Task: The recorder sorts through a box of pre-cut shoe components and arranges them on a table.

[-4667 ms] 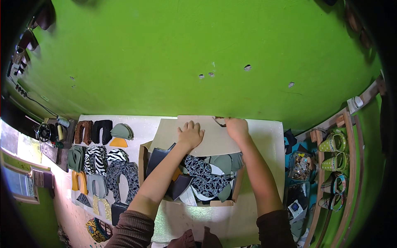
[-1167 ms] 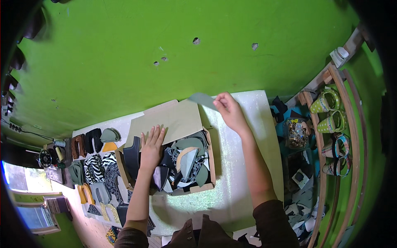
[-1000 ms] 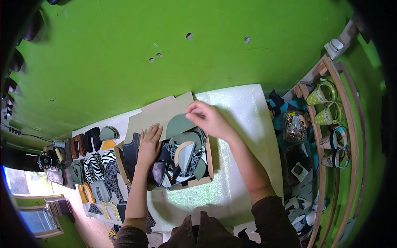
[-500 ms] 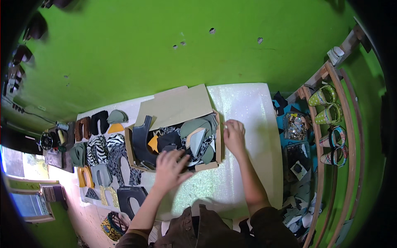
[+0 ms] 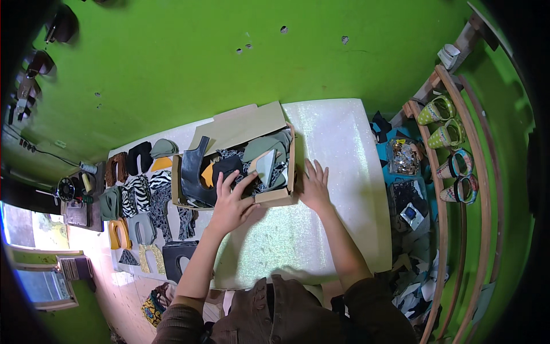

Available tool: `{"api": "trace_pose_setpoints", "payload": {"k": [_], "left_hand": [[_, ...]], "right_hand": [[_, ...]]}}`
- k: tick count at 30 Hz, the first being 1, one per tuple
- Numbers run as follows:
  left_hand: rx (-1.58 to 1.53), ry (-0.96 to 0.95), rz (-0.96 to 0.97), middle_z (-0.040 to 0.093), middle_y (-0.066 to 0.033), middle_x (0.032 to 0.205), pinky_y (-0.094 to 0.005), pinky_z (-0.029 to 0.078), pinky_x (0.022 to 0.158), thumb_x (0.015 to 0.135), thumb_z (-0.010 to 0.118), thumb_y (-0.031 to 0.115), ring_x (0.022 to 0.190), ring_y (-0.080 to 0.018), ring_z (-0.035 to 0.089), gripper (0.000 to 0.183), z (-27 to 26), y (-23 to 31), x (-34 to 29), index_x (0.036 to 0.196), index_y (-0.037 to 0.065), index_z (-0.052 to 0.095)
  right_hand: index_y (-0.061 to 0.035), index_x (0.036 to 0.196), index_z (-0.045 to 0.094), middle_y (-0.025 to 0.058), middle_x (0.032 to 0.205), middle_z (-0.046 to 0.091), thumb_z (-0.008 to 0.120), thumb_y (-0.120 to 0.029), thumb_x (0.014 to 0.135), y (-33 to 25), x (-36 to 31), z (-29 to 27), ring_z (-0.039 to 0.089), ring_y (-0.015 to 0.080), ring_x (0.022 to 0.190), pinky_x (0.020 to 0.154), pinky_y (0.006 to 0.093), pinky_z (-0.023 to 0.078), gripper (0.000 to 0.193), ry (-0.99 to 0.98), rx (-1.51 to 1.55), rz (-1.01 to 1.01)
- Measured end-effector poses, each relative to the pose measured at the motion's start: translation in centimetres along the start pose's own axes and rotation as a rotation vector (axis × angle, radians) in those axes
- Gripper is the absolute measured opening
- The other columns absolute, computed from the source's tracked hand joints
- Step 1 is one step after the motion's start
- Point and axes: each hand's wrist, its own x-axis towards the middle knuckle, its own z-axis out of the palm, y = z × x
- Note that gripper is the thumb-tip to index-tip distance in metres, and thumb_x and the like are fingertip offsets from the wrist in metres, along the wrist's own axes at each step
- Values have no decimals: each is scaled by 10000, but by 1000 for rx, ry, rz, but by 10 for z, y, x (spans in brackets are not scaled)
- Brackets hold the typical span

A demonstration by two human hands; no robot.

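Observation:
An opened cardboard box [image 5: 275, 196] lies on the table, full of cut material pieces. My left hand [image 5: 231, 202] is at its front edge, fingers spread over the contents and seemingly holding nothing. Under and beside those fingertips are black pieces [image 5: 224, 165]. A large black U-shaped piece [image 5: 192, 169] leans up at the box's left end. Olive-green rounded pieces [image 5: 264, 148] and a pale triangular piece [image 5: 264, 171] fill the right part. My right hand [image 5: 314, 188] is open beside the box's front right corner, fingers apart; whether it touches the cardboard is hard to tell.
Stacks of cut pieces, including zebra-striped ones [image 5: 136, 194] and mustard ones [image 5: 119, 234], cover the table's left side. A sewing machine [image 5: 71, 192] stands beyond them. At right, a wooden rack [image 5: 438, 155] holds sandals [image 5: 444, 135], beside bins of scraps [image 5: 409, 203].
The view has shifted slightly. The box sits a little farther from me. My left hand's fingers reach farther over the contents, and my right hand has spread its fingers beside the front right corner.

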Motion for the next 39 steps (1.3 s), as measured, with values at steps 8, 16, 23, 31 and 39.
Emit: {"api": "trace_pose_setpoints", "payload": {"k": [8, 16, 23, 31, 39], "left_hand": [[20, 21, -20, 420, -42, 1330, -583, 153, 1040, 713, 687, 296, 1243, -361, 298, 223, -7, 4, -2, 667, 86, 626], [16, 40, -23, 425, -45, 1323, -568, 164, 1042, 711, 686, 291, 1229, -360, 316, 223, -3, 2, -8, 680, 80, 623], [30, 91, -39, 430, -46, 1316, -557, 170, 1046, 703, 696, 275, 1233, -352, 312, 201, -12, 2, -7, 698, 84, 632], [5, 96, -6, 419, -43, 1328, -562, 136, 1049, 717, 691, 277, 1236, -348, 306, 217, 1, 7, -4, 672, 82, 608], [60, 73, 69, 456, 10, 1292, -564, 172, 1044, 680, 664, 210, 1214, -268, 363, 100, 50, 28, -15, 750, 140, 652]], "right_hand": [[-63, 1287, 426, 184, 1404, 211, 711, -213, 622, -10, 10, 16, 79, 387, 1335, 1058, 592, 12, 739, 73, -26, 74], [-36, 1101, 546, 164, 1331, 293, 634, -42, 643, -20, 14, 14, 149, 379, 1312, 1062, 581, 66, 466, 162, 90, 112], [-65, 1020, 599, 154, 1221, 402, 629, -84, 658, -23, 22, 9, 265, 356, 1228, 1028, 519, 171, 364, 136, 86, 94], [-56, 1186, 423, 109, 887, 620, 632, -35, 791, 23, 23, -20, 571, 115, 806, 674, 214, 439, 448, 174, 722, 357], [-56, 1294, 351, 103, 980, 604, 518, 23, 855, -27, 40, -98, 558, 131, 892, 762, 229, 435, 476, 461, 1309, 84]]}}
